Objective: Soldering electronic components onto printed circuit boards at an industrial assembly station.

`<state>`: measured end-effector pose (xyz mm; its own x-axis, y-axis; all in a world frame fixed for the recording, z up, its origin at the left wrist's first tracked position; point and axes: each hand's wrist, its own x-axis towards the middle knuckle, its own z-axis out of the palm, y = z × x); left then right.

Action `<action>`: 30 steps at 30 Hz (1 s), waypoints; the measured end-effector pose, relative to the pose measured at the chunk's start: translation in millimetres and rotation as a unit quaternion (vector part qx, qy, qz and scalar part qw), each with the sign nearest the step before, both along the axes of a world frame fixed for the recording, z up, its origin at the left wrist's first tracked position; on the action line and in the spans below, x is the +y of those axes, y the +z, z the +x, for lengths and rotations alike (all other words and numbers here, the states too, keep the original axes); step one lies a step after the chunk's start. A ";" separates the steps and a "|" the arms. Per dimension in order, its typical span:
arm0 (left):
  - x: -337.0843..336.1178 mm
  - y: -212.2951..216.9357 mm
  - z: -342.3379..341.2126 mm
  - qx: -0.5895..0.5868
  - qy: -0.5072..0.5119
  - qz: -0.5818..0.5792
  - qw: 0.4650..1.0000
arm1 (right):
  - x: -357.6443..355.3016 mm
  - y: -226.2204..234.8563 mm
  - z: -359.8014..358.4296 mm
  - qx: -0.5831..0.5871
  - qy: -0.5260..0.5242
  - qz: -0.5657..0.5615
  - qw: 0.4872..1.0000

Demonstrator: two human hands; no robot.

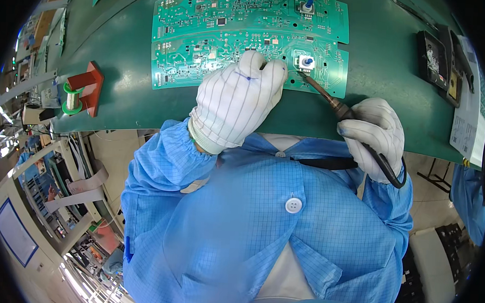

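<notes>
A green circuit board panel [175,73], made of two joined boards, lies on the green bench. On the nearer board sits a white component with a blue shaft [307,62]. My right hand [376,133], in a white striped glove, is closed around the handle of a soldering iron [331,99]. The iron's tip reaches the board just below that component. Left of the tip, my gloved left hand [236,100] rests over the board's near edge with its fingers curled together. Whatever those fingers pinch, if anything, cannot be made out.
A spool of solder wire [71,98] hangs on a red stand [95,88] at the left. To the right are a black tray with small bits [435,58], tweezers [413,11] and paper sheets [464,128]. A blue sleeve [467,199] of another person shows at far right.
</notes>
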<state>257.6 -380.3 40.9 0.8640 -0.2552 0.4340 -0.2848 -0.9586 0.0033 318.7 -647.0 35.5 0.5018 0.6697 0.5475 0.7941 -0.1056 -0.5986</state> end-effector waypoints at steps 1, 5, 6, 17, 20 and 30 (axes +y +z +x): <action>2.9 2.0 -1.3 0.032 0.002 0.005 0.999 | 2.4 2.2 0.7 -0.004 0.002 -0.007 1.000; 4.1 0.7 0.3 0.019 -0.016 0.007 1.000 | -0.1 2.4 -0.8 0.020 -0.002 -0.005 1.000; 4.5 1.5 0.2 0.019 -0.016 0.007 1.000 | 1.1 2.8 -1.1 0.020 -0.002 -0.005 1.000; 4.5 8.3 1.4 0.058 -0.002 0.005 0.998 | 2.7 2.4 -0.2 0.007 0.001 -0.010 1.000; 2.9 6.2 3.6 0.036 -0.007 0.027 0.999 | 2.0 3.7 0.1 0.000 0.004 -0.024 1.000; -1.0 6.4 5.3 0.058 -0.001 0.014 0.998 | -1.7 2.2 -0.4 -0.012 0.010 -0.025 1.000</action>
